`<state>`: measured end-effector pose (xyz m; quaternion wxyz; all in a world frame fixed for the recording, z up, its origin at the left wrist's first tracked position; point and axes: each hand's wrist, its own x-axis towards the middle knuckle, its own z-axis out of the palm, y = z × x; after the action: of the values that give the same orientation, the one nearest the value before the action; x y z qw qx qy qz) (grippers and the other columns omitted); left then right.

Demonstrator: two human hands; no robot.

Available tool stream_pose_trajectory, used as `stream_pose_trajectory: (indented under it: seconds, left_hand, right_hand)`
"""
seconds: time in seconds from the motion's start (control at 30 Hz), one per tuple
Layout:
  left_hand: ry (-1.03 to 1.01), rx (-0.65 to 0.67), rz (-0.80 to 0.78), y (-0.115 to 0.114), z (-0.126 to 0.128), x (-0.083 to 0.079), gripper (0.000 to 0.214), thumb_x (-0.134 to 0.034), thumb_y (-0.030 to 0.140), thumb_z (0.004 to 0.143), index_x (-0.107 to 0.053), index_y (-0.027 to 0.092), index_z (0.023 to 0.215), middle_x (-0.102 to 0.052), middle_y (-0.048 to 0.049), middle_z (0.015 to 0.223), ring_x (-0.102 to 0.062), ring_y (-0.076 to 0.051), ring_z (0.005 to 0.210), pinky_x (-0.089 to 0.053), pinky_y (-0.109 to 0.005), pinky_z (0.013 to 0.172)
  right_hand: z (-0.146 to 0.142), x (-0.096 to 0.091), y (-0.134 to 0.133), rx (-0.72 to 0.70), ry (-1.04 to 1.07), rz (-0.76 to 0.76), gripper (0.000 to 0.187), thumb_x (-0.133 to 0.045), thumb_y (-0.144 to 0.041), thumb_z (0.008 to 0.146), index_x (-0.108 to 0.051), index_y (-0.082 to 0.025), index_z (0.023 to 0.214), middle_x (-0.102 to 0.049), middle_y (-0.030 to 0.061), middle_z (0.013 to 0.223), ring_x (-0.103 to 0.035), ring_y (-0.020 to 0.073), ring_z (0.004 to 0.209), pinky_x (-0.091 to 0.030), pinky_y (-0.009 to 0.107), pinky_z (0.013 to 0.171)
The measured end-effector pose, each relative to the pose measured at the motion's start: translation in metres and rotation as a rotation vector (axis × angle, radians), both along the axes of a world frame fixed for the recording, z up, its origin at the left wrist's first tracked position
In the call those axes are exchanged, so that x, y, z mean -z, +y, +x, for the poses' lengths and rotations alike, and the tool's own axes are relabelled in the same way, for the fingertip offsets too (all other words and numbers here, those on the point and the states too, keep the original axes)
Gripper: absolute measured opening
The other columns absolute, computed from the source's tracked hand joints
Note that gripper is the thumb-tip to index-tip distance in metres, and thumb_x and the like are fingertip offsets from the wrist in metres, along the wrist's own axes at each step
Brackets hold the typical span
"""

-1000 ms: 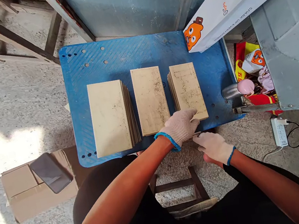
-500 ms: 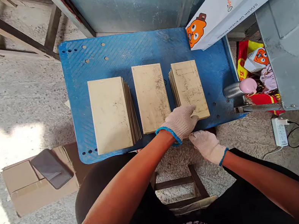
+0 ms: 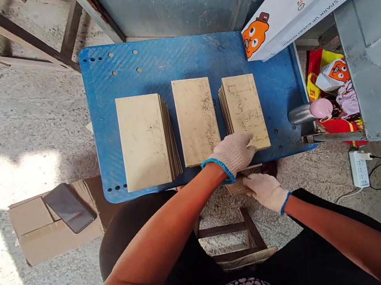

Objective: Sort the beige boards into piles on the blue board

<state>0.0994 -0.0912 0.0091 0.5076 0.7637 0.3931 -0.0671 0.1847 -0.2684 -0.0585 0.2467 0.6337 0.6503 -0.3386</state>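
Note:
Three stacks of cream ceramic tiles lie on a blue plastic pallet (image 3: 197, 57): a thick left stack (image 3: 143, 141), a middle stack (image 3: 197, 120) and a right stack (image 3: 245, 106). My left hand (image 3: 234, 153), in a white knit glove with a blue cuff, rests on the near edge of the right stack, close to the middle stack. Just off the pallet's near edge, my gloved right hand (image 3: 265, 192) grips a tan ridged tile (image 3: 236, 187). Part of that tile is hidden under my hands.
A phone (image 3: 69, 208) lies on a cardboard box (image 3: 39, 228) to the left. A white paper bag (image 3: 301, 0), a steel flask (image 3: 303, 113) and a grey metal housing (image 3: 378, 60) crowd the right. A wooden stool (image 3: 229, 236) stands below; a power strip (image 3: 358, 169) lies on the concrete floor.
My right hand has drawn back from the pallet's near edge, and the tan tile now shows clearly beside it. My left hand stays on the right stack. The whole view has shifted slightly.

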Motion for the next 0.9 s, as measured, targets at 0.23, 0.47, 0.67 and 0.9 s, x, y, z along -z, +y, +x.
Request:
stream_pose_trajectory:
  seconds: [0.23,0.47,0.67,0.9]
  left_hand:
    - [0.011,0.105,0.038,0.004,-0.002,0.003,0.041,-0.057,0.034,0.083,-0.066,0.022,0.121,-0.067,-0.0108,0.117,-0.063,-0.031,0.107,-0.048,-0.04,0.09]
    - [-0.152,0.24,-0.269,0.018,-0.007,0.0,0.045,-0.058,0.054,0.081,-0.072,0.015,0.099,-0.07,-0.0055,0.092,-0.062,-0.021,0.088,-0.045,-0.029,0.077]
    - [-0.335,0.292,-0.646,0.012,-0.011,0.004,0.051,-0.06,0.062,0.078,-0.072,0.015,0.095,-0.069,-0.0024,0.087,-0.059,-0.017,0.079,-0.044,-0.027,0.071]
    - [-0.45,-0.234,-0.71,-0.01,0.0,0.004,0.046,-0.062,0.06,0.076,-0.064,0.014,0.073,-0.063,-0.0015,0.071,-0.054,-0.013,0.064,-0.043,-0.024,0.058]
  right_hand:
    - [0.011,-0.009,0.014,0.012,0.008,-0.124,0.02,-0.051,-0.022,0.092,-0.066,-0.02,0.105,-0.07,0.0105,0.099,-0.068,0.0242,0.09,-0.044,0.03,0.069]
    - [0.082,-0.087,0.039,0.337,0.299,-0.153,0.026,-0.049,-0.031,0.087,-0.073,-0.023,0.094,-0.073,0.0046,0.093,-0.064,0.021,0.082,-0.044,0.029,0.071]
    - [0.129,-0.148,0.044,0.727,0.564,0.052,0.032,-0.06,-0.048,0.081,-0.064,-0.02,0.066,-0.055,-0.0005,0.062,-0.053,0.0149,0.061,-0.042,0.026,0.055]
    - [0.156,-0.128,0.062,1.082,0.822,0.315,0.035,-0.07,-0.054,0.074,-0.064,-0.019,0.073,-0.057,0.0011,0.065,-0.056,0.0159,0.054,-0.049,0.028,0.046]
